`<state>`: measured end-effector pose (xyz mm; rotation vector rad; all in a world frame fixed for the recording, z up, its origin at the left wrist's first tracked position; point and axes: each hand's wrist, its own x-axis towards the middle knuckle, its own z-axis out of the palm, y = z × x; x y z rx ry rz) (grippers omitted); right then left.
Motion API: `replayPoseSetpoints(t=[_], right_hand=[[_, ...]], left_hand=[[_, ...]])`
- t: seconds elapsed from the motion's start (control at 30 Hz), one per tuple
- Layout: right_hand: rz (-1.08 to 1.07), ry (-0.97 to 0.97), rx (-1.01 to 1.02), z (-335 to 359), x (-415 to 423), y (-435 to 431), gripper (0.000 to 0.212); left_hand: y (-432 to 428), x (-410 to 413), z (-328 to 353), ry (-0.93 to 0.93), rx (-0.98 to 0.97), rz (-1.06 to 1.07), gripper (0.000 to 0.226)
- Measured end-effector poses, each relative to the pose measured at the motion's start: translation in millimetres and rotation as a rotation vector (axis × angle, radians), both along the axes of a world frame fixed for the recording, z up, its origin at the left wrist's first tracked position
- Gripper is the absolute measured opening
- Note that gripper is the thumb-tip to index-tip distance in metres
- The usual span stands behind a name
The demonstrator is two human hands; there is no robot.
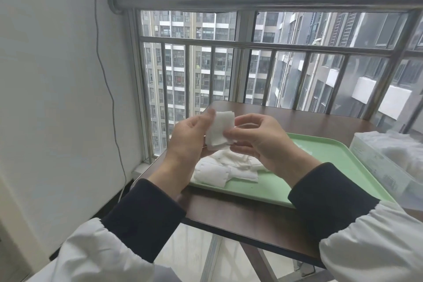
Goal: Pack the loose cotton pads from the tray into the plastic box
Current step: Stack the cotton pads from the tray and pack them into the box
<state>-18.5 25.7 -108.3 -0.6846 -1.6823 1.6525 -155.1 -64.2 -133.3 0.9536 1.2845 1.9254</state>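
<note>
Between both hands, raised above the tray, is a small stack of white cotton pads (220,129). My left hand (187,142) grips its left edge with fingers and thumb. My right hand (256,137) pinches its lower right corner. Below them a loose heap of cotton pads (226,169) lies on the left part of the pale green tray (332,158). The clear plastic box (389,160) stands at the tray's right side, with white pads visible inside it.
The tray sits on a dark brown table (263,217) against a window with a metal railing (251,46). A white wall with a hanging cable (109,89) is on the left. Tiled floor shows below the table's front edge.
</note>
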Motion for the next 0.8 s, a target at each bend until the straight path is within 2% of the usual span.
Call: replayPoseSetpoints(t=[0.07, 0.13, 0.27, 0.4, 0.5, 0.6, 0.8], right_hand=[[-0.033, -0.086, 0.108, 0.9, -1.7, -1.2, 0.042], [-0.09, -0.213, 0.281, 3.6, -3.9, 1.6, 0.032], [-0.132, -0.475, 0.751, 9.4, -13.8, 11.2, 0.007], [0.136, -0.716, 1.014, 11.9, -26.3, 12.4, 0.026], [0.2, -0.88, 1.135, 7.1, -33.2, 14.1, 0.04], [0.212, -0.879, 1.154, 1.2, -37.0, 14.1, 0.042], [0.129, -0.791, 1.245, -4.9, -36.4, 19.8, 0.021]], left_hand=[[-1.4, -4.0, -1.3, 0.125, -0.006, 0.029, 0.026], [-1.8, -12.9, -3.0, 0.168, -0.019, 0.103, 0.023], [-3.6, -33.5, -8.3, 0.018, -0.038, 0.215, 0.02], [-0.4, -41.6, -17.8, -0.099, -0.072, 0.236, 0.021], [0.6, -41.5, -19.7, -0.137, -0.06, 0.228, 0.017], [0.9, -40.1, -19.1, -0.145, -0.06, 0.218, 0.021], [1.5, -38.3, -18.7, -0.142, -0.056, 0.229, 0.02]])
